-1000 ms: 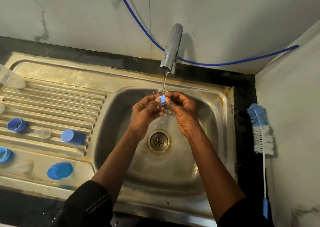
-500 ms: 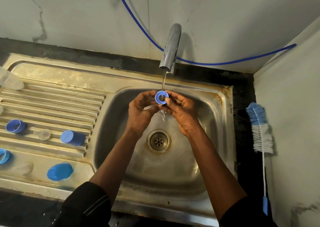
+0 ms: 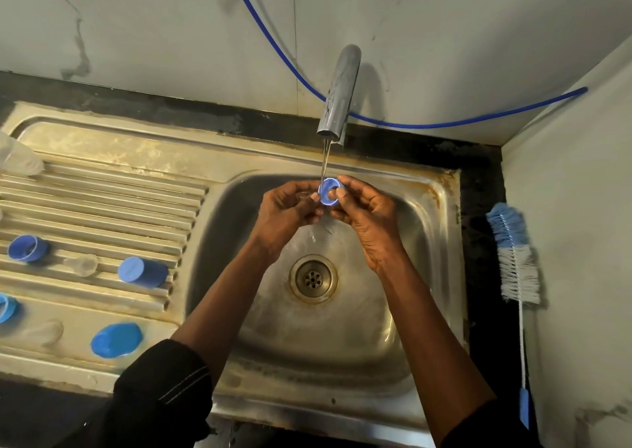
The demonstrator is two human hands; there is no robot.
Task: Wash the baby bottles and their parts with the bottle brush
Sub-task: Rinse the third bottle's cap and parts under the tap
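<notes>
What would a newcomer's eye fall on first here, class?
At centre, the left hand and right hand pinch a blue ring under the tap and its thin stream, above the sink basin. A bottle brush rests at the right, by the wall; blue caps sit on the draining board, left.

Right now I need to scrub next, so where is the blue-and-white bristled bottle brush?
In the head view, the blue-and-white bristled bottle brush sits at far right, along the wall beside the stainless steel sink's right rim.
</notes>
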